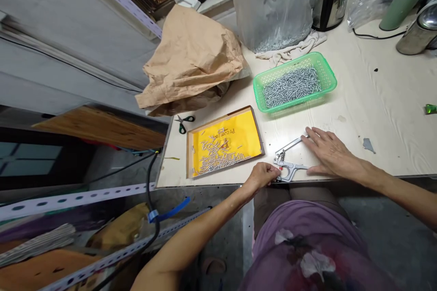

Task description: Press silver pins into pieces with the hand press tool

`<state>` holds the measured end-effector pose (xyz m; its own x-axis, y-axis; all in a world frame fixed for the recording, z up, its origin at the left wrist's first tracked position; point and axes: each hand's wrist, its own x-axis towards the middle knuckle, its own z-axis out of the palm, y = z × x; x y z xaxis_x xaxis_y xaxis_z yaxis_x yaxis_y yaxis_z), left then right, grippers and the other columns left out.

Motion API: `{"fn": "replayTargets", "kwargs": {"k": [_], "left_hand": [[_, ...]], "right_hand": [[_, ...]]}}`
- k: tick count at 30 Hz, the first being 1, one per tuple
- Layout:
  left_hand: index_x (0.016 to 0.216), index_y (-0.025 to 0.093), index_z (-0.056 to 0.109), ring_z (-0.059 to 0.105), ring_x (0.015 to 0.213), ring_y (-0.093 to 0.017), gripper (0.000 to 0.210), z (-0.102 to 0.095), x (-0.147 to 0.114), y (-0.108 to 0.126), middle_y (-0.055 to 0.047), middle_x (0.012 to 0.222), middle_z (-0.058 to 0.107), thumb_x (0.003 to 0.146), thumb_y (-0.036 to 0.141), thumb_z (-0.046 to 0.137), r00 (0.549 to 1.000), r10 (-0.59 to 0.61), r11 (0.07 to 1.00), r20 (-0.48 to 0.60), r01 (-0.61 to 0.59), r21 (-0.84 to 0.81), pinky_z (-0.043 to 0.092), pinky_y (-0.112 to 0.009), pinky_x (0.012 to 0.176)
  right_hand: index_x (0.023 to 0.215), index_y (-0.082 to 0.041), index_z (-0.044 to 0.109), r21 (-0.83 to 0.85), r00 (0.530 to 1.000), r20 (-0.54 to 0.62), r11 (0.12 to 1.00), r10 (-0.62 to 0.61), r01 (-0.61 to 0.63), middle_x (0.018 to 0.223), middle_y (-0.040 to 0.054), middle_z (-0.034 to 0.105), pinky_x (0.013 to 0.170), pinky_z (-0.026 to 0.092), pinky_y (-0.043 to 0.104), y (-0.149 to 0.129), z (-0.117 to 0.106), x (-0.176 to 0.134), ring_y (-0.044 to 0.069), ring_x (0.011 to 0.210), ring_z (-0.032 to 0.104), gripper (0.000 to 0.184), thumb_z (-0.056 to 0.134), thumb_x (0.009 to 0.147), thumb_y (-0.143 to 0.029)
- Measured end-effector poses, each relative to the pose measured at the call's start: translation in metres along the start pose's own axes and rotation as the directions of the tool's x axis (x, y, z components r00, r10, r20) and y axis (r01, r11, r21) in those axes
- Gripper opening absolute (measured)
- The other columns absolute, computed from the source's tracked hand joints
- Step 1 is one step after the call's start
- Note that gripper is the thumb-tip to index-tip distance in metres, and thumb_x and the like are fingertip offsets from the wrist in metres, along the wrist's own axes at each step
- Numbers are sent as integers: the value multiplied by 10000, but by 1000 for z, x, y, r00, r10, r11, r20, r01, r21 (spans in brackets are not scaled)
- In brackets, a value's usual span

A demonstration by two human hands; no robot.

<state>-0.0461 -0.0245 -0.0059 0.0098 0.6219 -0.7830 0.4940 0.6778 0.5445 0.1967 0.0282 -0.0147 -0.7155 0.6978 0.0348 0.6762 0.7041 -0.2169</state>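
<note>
One metal hand tool (292,167) lies just right of the yellow tray (249,134); the right hand (329,152) spreads wide across its handles, the left hand (263,174) pinches at its head (what exactly it grips is hidden).

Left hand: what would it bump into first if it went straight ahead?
Probably the grey metal tool, right at the fingertips of the left hand; beyond that, perhaps the right hand, though depth is unclear.
</note>
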Motion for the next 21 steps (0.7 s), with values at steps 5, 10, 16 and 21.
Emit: {"fn": "replayTargets", "kwargs": {"k": [5,10,16,21], "left_hand": [[618,131,605,351,394,-50,214,2,-1,2,70,454,446,690,326,657,1000,-3,1000,-21,3,-10,247,-191,423],[661,125,617,369,397,-59,243,2,0,-2,70,471,449,732,355,653,1000,5,1000,-19,-5,18,271,-199,432],[811,150,640,592,708,-167,171,12,-13,-4,-27,743,628,849,309,589,888,409,831,-211,-267,487,460,-276,654],[1184,153,520,513,1166,-281,390,34,5,19,-156,1238,566,858,342,619,586,802,307,120,-575,758,453,-428,956]], "right_hand": [[1324,-94,429,-50,998,49,997,-51,53,1293,235,529,915,364,472,6,-1,7,376,1185,457,849,693,686,-588],[1289,-99,457,-57,997,39,996,-60,62,1102,176,621,840,353,405,-3,-7,4,306,978,523,660,665,752,-421],[1243,-137,482,23,996,3,996,-86,86,964,119,641,759,337,339,-12,-11,-3,246,855,510,431,568,834,-240],[1290,-120,439,60,998,-18,996,-61,62,978,114,644,788,377,361,-16,-5,-7,257,874,519,505,594,816,-202]]}}
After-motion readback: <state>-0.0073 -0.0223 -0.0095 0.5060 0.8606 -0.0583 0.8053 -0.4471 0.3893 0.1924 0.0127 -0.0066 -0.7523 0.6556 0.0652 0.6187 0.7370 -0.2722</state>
